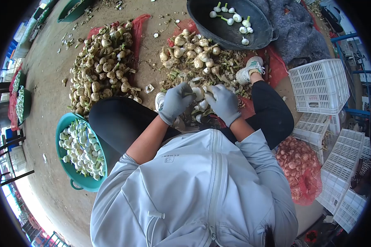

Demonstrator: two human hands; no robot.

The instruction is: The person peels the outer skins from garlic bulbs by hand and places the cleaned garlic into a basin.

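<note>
In front of my body, a white garlic bulb point(198, 93) sits between my two gloved hands. My left hand point(177, 103) is closed, its fingers curled round the bulb's stem side. From the other side my right hand point(224, 103) pinches at the same bulb, with fingers bent and partly hiding what they grip. Peeled skins and loose garlic lie just below and beyond the hands. Past them is a pile of unpeeled garlic bulbs point(196, 53) with dry stalks. A black tub point(218, 35) at the far side holds several clean white bulbs.
To the left stand a larger heap of dirty garlic point(101, 70) and a teal basin point(66, 173) full of cleaned bulbs. On the right are white plastic crates point(319, 88) and a red net sack point(299, 168) of garlic. My legs flank the work spot.
</note>
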